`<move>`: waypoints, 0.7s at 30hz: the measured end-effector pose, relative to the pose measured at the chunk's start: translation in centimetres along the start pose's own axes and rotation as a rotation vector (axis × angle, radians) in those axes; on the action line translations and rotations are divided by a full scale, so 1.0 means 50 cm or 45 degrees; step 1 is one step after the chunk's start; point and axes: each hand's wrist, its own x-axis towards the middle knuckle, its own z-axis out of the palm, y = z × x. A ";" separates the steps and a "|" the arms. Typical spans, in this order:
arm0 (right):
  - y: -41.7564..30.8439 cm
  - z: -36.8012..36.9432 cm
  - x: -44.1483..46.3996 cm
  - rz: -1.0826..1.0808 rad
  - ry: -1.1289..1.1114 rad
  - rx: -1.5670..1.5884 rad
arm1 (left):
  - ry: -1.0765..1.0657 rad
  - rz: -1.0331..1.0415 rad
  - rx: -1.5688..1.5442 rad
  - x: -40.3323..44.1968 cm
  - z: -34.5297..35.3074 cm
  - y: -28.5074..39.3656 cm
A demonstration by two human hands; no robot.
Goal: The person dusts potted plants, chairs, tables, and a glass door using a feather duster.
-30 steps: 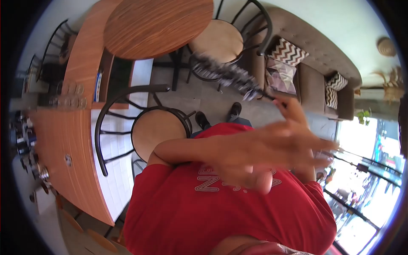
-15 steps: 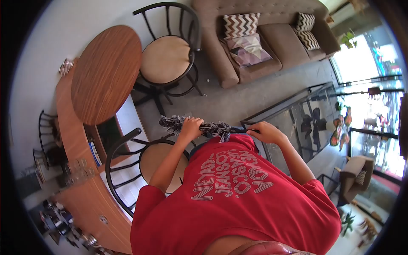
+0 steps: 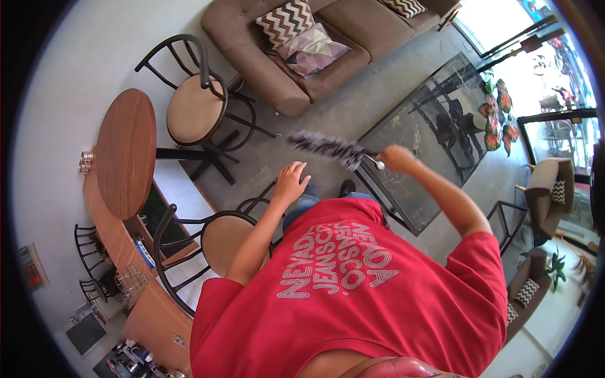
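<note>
A fluffy grey duster (image 3: 328, 148) points to the left in front of my body, its head blurred by motion. Its dark handle end is wrapped in the fingers of my right hand (image 3: 397, 159), near the edge of the glass-topped table. My left hand (image 3: 292, 183) is raised below the duster head, apart from it, with nothing in it and the fingers partly spread. A small white ball-like piece (image 3: 380, 166) shows beside the right hand.
To the left are a round wooden table (image 3: 126, 154), a black chair with a beige seat (image 3: 195, 110) and a nearer chair (image 3: 230, 242). A brown sofa (image 3: 252, 60) with cushions stands ahead. The glass-topped table (image 3: 422, 138) is at the right, near a patterned-leaf plant (image 3: 504, 101).
My left hand has let go of the duster head and sits lower, apart from it. The view has turned toward the right, showing more of the glass-topped table.
</note>
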 end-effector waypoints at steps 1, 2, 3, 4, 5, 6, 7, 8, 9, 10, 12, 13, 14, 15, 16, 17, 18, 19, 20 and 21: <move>0.086 0.001 0.020 0.061 -0.012 -0.010 | 0.028 0.024 -0.019 0.000 0.010 0.021; 0.144 -0.011 0.024 0.214 0.097 -0.007 | 0.017 0.027 -0.019 -0.005 0.018 0.042; 0.194 -0.022 0.024 0.366 0.206 -0.008 | -0.010 0.001 -0.031 -0.009 0.024 0.061; 0.252 -0.024 0.031 0.368 0.256 -0.068 | -0.033 -0.024 -0.043 -0.011 0.030 0.077; 0.277 -0.031 0.024 0.369 0.308 -0.129 | -0.007 -0.040 -0.041 -0.018 0.041 0.088; 0.291 -0.025 0.018 0.372 0.309 -0.126 | -0.009 -0.036 -0.040 -0.026 0.049 0.098; 0.299 -0.020 0.019 0.436 0.304 -0.109 | -0.003 -0.071 -0.090 -0.034 0.055 0.105; 0.295 -0.021 0.019 0.499 0.299 -0.089 | 0.001 -0.105 -0.139 -0.038 0.058 0.110; 0.294 0.000 0.031 0.520 0.277 -0.037 | -0.004 -0.100 -0.134 -0.043 0.057 0.114; 0.291 0.036 0.048 0.488 0.309 0.003 | -0.019 -0.123 -0.158 -0.046 0.054 0.116; 0.260 0.083 0.063 0.413 0.197 0.061 | -0.049 -0.133 -0.174 -0.049 0.047 0.110; 0.213 0.080 0.050 0.424 0.150 0.117 | -0.068 -0.163 -0.179 -0.049 0.047 0.099; 0.212 0.113 0.071 0.413 0.114 0.187 | -0.088 -0.192 -0.185 -0.044 0.048 0.085; 0.195 0.120 0.061 0.431 0.164 0.290 | -0.110 -0.217 -0.177 -0.037 0.049 0.068; 0.175 0.130 0.050 0.452 0.215 0.395 | -0.132 -0.198 -0.172 -0.026 0.052 0.050; 0.173 0.156 0.045 0.478 0.216 0.421 | -0.163 -0.236 -0.186 -0.014 0.054 0.028; 0.181 0.199 0.046 0.628 0.339 0.615 | -0.197 -0.271 -0.198 0.000 0.051 0.007; 0.184 0.236 0.044 0.778 0.465 0.800 | -0.225 -0.247 -0.194 0.019 0.049 -0.013; 0.173 0.266 0.033 0.809 0.468 0.817 | -0.271 -0.268 -0.198 0.037 0.047 -0.032; 0.158 0.294 0.021 0.962 0.740 0.928 | -0.313 -0.287 -0.200 0.059 0.041 -0.048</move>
